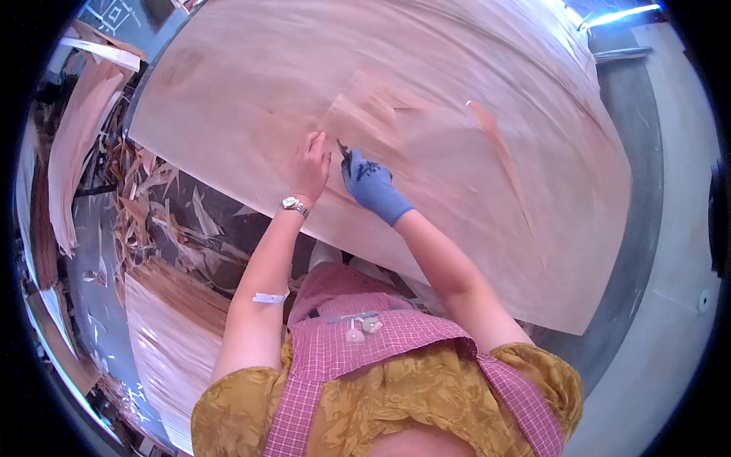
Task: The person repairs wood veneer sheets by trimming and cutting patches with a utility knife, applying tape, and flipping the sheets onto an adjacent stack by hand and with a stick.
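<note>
A large pale wood veneer sheet (228, 99) spreads under both hands. My left hand (311, 169), bare with a watch (294, 204) at the wrist, lies on the sheet with its fingers stretched forward. My right hand (369, 183) wears a blue glove and is closed around a dark, narrow tool (343, 148), probably a knife, whose tip points up and left toward my left fingers. Just beyond the hands lies a patch of darker veneer (362, 122). A thin reddish strip (499, 145) rests on the sheet to the right.
Torn veneer scraps (141, 190) litter the floor at the left. A stack of veneer (171, 327) lies at the lower left, and more long pieces (84, 152) stand at the far left. A bright lamp (624, 15) shows at the upper right.
</note>
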The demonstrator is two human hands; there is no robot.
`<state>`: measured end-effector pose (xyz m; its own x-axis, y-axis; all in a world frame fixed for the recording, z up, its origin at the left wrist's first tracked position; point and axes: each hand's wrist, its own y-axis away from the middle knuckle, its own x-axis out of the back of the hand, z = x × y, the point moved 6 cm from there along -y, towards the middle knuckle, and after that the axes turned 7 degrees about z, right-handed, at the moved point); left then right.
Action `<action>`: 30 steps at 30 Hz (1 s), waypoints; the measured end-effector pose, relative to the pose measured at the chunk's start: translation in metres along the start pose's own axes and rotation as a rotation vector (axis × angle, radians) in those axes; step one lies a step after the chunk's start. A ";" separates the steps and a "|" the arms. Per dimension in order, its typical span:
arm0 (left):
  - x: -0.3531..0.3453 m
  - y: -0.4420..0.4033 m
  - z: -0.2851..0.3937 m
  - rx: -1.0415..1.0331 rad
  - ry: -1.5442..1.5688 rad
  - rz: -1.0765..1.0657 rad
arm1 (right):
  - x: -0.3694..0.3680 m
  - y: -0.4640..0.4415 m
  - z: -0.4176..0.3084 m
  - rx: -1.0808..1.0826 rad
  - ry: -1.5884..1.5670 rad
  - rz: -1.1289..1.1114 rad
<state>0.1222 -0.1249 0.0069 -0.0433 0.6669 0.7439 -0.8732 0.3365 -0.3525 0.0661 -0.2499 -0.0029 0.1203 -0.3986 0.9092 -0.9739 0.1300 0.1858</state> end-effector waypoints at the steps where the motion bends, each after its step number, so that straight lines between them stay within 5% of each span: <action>1: -0.003 -0.003 -0.005 0.001 0.016 0.016 | -0.006 -0.011 -0.007 0.010 0.049 0.003; 6: -0.014 -0.015 -0.015 -0.089 -0.048 0.093 | -0.029 -0.038 -0.024 0.050 0.193 -0.007; 13: -0.024 -0.016 -0.021 -0.168 -0.097 -0.021 | -0.019 -0.038 -0.037 -0.160 0.107 -0.127; 18: -0.030 -0.018 -0.026 -0.133 -0.157 -0.113 | -0.036 -0.013 -0.040 -0.027 0.196 -0.028; 24: -0.033 -0.014 -0.023 -0.068 -0.166 -0.171 | -0.047 0.041 -0.025 -0.216 0.195 -0.177; 30: -0.034 -0.015 -0.023 -0.044 -0.132 -0.150 | -0.026 0.076 0.006 -0.014 0.232 -0.285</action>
<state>0.1479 -0.1376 -0.0266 0.0197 0.5152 0.8569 -0.8529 0.4558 -0.2544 -0.0125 -0.2351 -0.0148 0.4284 -0.2046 0.8801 -0.8925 0.0565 0.4475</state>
